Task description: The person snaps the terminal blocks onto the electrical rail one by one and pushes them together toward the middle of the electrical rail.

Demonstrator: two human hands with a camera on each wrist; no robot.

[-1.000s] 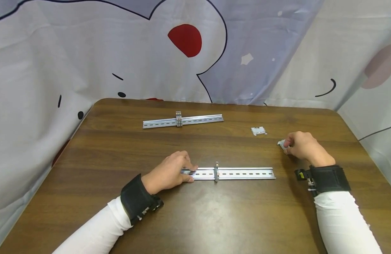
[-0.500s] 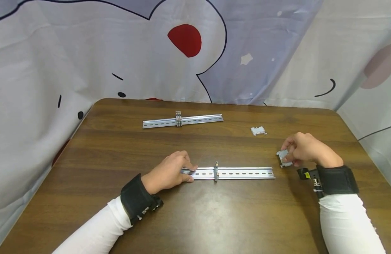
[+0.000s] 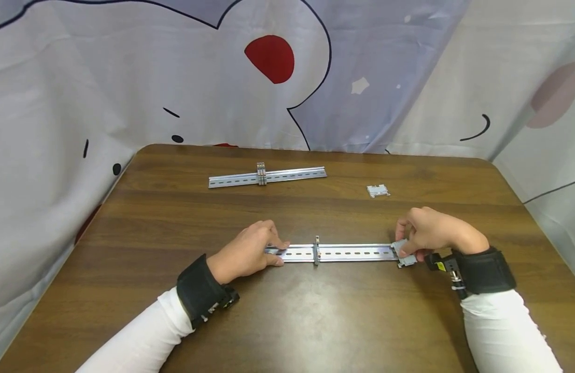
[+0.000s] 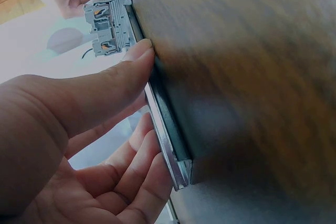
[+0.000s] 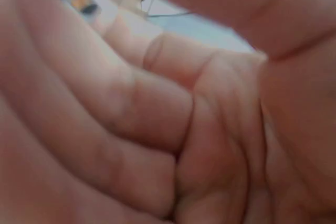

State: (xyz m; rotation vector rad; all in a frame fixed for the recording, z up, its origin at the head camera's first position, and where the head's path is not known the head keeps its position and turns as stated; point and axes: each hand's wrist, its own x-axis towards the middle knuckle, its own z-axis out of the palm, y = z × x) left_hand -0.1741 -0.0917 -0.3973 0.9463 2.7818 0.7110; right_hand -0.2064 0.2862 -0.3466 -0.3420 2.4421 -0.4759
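A slotted metal DIN rail (image 3: 352,253) lies across the table, its left end gripped between the thumb and fingers of my left hand (image 3: 250,252). One grey terminal block (image 3: 317,252) stands on the rail; the left wrist view shows the orange spots on this block (image 4: 107,27). My right hand (image 3: 434,230) pinches another grey terminal block (image 3: 403,253), which overlaps the rail's right end in the head view. Curled fingers (image 5: 142,103) fill the right wrist view and hide most of what they hold.
Farther back, a second DIN rail (image 3: 292,175) carries several terminal blocks (image 3: 261,174) side by side. A loose grey terminal block (image 3: 378,190) lies flat at the back right of the wooden table (image 3: 175,217). A patterned curtain (image 3: 385,77) hangs behind.
My right hand has lifted its terminal block from the table on the right and brought it left and nearer to the front rail's right end. The left hand keeps its place on the rail.
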